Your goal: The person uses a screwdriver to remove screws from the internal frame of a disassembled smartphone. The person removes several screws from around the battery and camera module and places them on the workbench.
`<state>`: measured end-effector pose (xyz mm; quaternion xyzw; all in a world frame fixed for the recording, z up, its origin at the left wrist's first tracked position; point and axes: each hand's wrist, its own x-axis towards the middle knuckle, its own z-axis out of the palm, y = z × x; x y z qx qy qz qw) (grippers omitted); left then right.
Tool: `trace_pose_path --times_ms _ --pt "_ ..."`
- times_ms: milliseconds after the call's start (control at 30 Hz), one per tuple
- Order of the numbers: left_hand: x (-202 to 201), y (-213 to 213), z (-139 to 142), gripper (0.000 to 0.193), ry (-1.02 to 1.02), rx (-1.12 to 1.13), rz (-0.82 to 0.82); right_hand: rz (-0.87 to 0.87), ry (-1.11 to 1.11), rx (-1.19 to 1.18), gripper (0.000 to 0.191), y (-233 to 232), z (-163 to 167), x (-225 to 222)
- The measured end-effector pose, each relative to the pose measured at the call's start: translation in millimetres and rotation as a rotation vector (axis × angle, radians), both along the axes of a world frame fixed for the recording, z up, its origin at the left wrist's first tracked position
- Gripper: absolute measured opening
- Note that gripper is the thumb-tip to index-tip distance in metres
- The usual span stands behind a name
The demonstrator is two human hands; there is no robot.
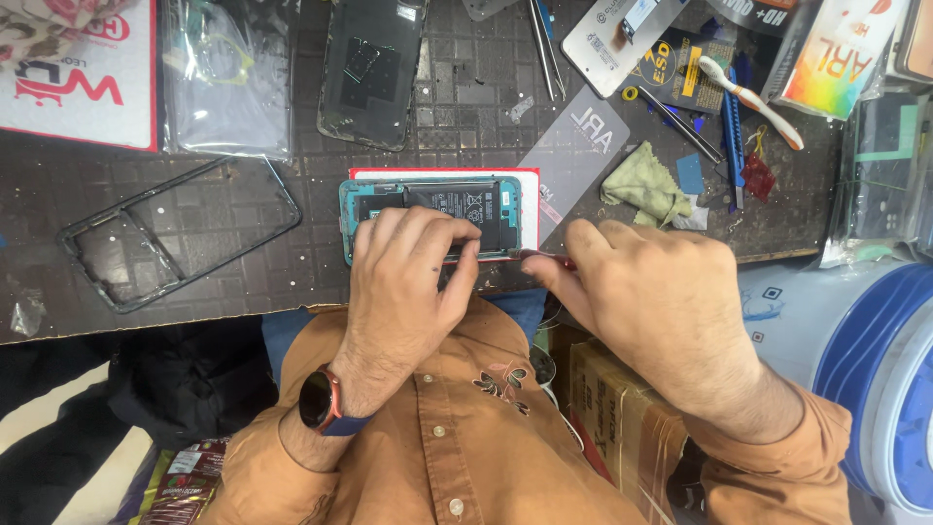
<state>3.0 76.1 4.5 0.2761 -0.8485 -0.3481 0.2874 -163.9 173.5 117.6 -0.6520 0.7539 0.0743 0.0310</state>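
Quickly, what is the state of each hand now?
Left hand: pressing down on the opened teal-framed phone.
Right hand: closed on a thin red-tipped tool.

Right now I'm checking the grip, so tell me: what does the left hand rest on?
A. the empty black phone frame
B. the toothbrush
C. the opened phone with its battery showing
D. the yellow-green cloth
C: the left hand lies flat over the opened phone, covering its near edge beside the exposed battery.
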Motion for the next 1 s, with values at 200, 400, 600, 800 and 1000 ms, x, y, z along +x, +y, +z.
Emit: trace_pose_path --times_ms 200,400,600,800,1000 --pt "-0.8 -1.0 1.1 0.012 -0.004 -0.002 -0.002 0.002 -0.069 0.072 0.032 2.3 -0.1 -1.7" --pt "-0.3 -0.9 1.3 0.012 -0.005 -0.002 -0.005 -0.05 -0.051 0.12 0.042 4.4 -5.2 -0.4" --pt "-1.1 -0.6 1.7 0.013 -0.008 0.005 -0.005 -0.018 -0.159 0.056 0.03 8.0 -4.7 -0.9" --pt "-4.6 -13.9 15.4 0.013 0.004 0.022 -0.034 -0.003 -0.219 -0.02 0.03 6.1 -8.6 -0.9" --pt "-9.2 -76.0 24.6 0.007 0.076 -0.062 0.2 -0.039 -0.294 -0.031 0.029 8.0 -12.0 1.6"
